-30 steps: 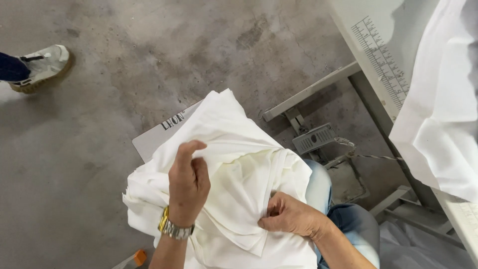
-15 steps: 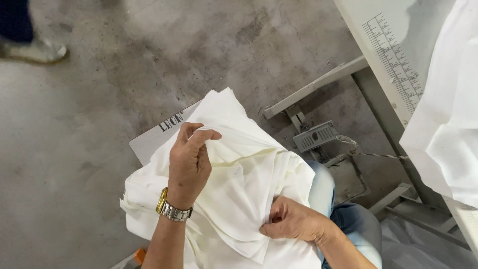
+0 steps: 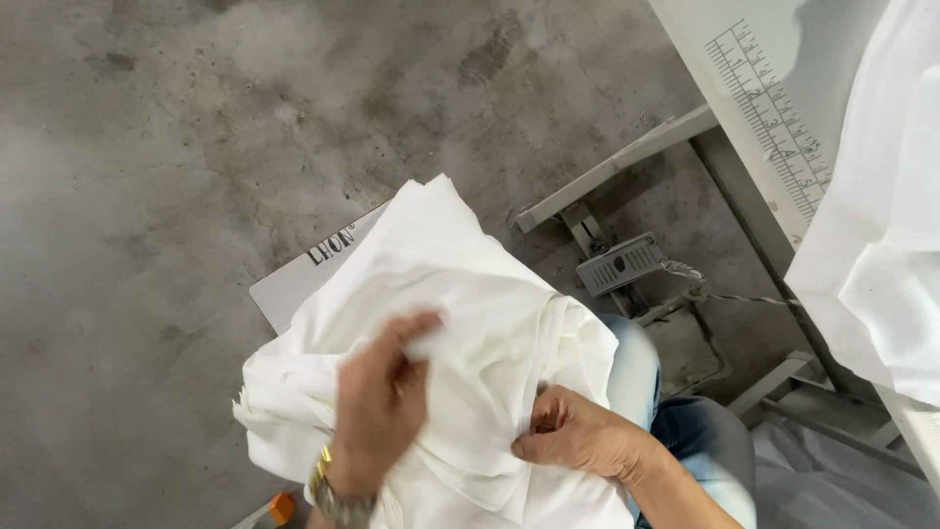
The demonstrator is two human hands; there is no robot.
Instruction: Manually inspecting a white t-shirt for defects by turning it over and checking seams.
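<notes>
Roughly, top layers first:
cloth: white stack (image 3: 490, 333) heaped on the person's lap, spilling over the left knee; several layers fan out at the right edge, by the jeans.
left hand: (image 3: 377, 407) on top of the stack, motion-blurred; thumb and forefinger look pinched on a loose top ply near the middle, other fingers curled. Gold watch (image 3: 333, 495) at the wrist.
right hand: (image 3: 578, 436) clenched on the stack's right edge, fingers tucked under the layers, thumb on top, clamping them.
grip judgement: seems to be peeling one ply off the pile. Done well, the right hand holds the lower layers firm while the left lifts only the top one; pinching near an edge or corner rather than mid-panel should separate it more cleanly.
risk: two plies may cling and come up together; the pile could slide off the knee to the floor.
jeans: (image 3: 676, 431) blue, under and right of the stack.
card: (image 3: 304, 279) pale sheet on the floor, partly under the cloth.
floor: (image 3: 196, 147) stained grey concrete.
pedal: (image 3: 622, 263) grey treadle on the table frame, just right of the pile.
table: (image 3: 744, 69) sewing table, ruler printed at its edge, more white fabric (image 3: 881, 225) draped over it.
</notes>
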